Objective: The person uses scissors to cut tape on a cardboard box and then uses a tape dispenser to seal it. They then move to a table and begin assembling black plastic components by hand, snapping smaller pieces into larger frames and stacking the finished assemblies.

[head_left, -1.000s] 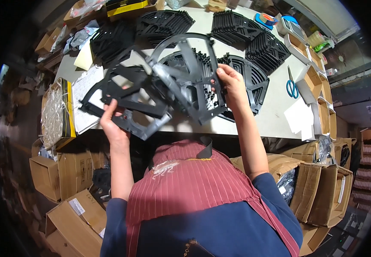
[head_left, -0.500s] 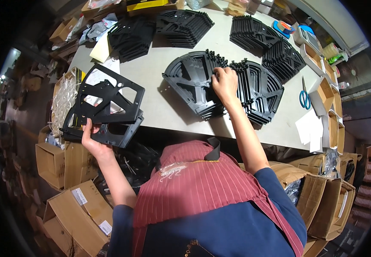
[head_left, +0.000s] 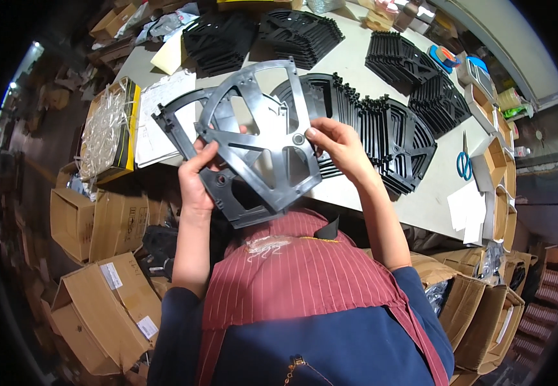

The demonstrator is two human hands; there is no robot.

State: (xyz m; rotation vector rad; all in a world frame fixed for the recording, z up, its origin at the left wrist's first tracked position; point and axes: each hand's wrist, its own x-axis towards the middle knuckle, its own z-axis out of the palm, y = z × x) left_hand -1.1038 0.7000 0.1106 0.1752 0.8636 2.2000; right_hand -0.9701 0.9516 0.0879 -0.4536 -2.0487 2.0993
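Observation:
In front of me I hold black plastic fan-shaped frames with cut-out openings, one overlapping another. My left hand point(head_left: 198, 177) grips them at the left, with its thumb on top and its other fingers mostly hidden behind. The upper frame point(head_left: 278, 168) shines in the light; the lower frame point(head_left: 231, 196) shows beneath it at the left and bottom. My right hand point(head_left: 343, 147) pinches the upper frame's right edge near a small round hole. Just behind them on the table, a row of similar frames point(head_left: 398, 145) stands nested together, partly covered by the held ones.
More black frame stacks point(head_left: 298, 38) lie at the table's far side and far right point(head_left: 437, 100). A box of clear plastic strips point(head_left: 108, 128) and papers point(head_left: 157, 122) are at the left. Scissors point(head_left: 464, 164), white paper point(head_left: 465, 209) and small cardboard trays point(head_left: 490, 161) line the right.
My right hand has left the nested row and now holds the upper frame's edge. My left hand has brought its frames rightward, in front of me. The upper frame now shows a shiny face.

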